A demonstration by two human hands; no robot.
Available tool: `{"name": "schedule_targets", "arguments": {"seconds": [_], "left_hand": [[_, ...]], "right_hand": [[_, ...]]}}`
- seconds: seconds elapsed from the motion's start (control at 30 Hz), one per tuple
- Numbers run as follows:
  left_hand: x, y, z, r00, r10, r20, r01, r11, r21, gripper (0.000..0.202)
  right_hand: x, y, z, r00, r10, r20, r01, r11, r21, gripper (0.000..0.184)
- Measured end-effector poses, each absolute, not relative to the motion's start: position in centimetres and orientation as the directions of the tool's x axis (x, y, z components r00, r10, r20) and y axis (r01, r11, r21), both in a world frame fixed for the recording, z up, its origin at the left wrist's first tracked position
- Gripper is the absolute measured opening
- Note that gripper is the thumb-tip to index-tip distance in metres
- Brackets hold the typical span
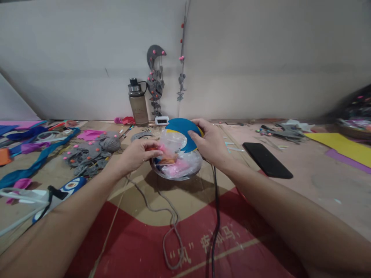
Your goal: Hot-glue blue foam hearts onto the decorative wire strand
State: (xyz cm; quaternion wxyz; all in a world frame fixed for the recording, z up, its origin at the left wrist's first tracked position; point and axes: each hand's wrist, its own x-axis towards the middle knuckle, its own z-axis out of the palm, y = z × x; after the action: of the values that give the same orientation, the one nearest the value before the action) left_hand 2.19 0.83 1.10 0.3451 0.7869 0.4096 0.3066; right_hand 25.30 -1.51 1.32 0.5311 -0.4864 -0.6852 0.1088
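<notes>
My right hand [209, 142] is closed on a blue crescent cutout [185, 129], thumb on its face, with a yellow edge showing behind it. The crescent is tilted above the back right of a shiny round bowl [155, 170]. Clear plastic bags [188, 159] with pink and orange contents fill the bowl. At the bowl's left side my left hand [142, 153] pinches a clear plastic bag with something pink [161, 150] in it; the exact contents are blurred.
A bottle [138, 104] stands by the wall near hanging grey crescent decorations [156, 58]. Grey felt pieces and yarn [92, 154] lie left, beside a blue-handled tool [72, 187]. A black phone [267, 160] and yellow sheet [344, 148] lie right. Grey cord [171, 210] and black cable [216, 216] cross the cardboard.
</notes>
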Motion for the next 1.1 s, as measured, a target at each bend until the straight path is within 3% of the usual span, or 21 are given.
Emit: {"name": "schedule_targets", "arguments": {"seconds": [0.13,0.27,0.4,0.57,0.7,0.8,0.93,1.1], "left_hand": [[1.6,1.3,1.4,0.261,0.915,0.309,0.365,-0.390,0.845,0.027],[1.0,1.8,1.1,0.007,0.928,0.374,0.323,-0.356,0.877,0.024],[1.1,1.4,1.4,-0.044,0.883,0.467,0.434,-0.404,0.805,0.025],[2.3,0.3,1.4,0.071,0.858,0.508,0.458,-0.480,0.748,0.029],[3.5,-0.5,0.7,0.324,0.816,0.479,0.453,-0.578,0.678,0.028],[4.0,-0.8,0.5,0.441,0.760,0.477,0.451,-0.647,0.615,0.033],[4.4,-1.2,0.4,0.491,0.737,0.464,0.485,-0.674,0.558,0.042],[4.5,-1.6,0.2,0.467,0.775,0.425,0.438,-0.621,0.651,0.041]], "right_hand": [[25.4,-1.8,1.5,0.045,0.754,0.655,0.539,0.534,-0.652,0.023],[25.2,-2.1,1.3,-0.062,0.629,0.775,0.675,0.598,-0.432,0.024],[24.5,-2.3,0.9,-0.327,0.604,0.727,0.697,0.673,-0.246,0.026],[23.7,-2.7,0.7,-0.474,0.601,0.644,0.652,0.731,-0.202,0.024],[23.5,-2.8,0.3,-0.343,0.625,0.701,0.635,0.704,-0.317,0.051],[23.6,-2.7,0.2,-0.273,0.630,0.727,0.656,0.675,-0.339,0.066],[23.6,-2.5,0.4,-0.326,0.638,0.698,0.692,0.664,-0.284,0.048],[23.9,-2.4,0.7,-0.395,0.620,0.677,0.722,0.666,-0.188,0.023]]}}
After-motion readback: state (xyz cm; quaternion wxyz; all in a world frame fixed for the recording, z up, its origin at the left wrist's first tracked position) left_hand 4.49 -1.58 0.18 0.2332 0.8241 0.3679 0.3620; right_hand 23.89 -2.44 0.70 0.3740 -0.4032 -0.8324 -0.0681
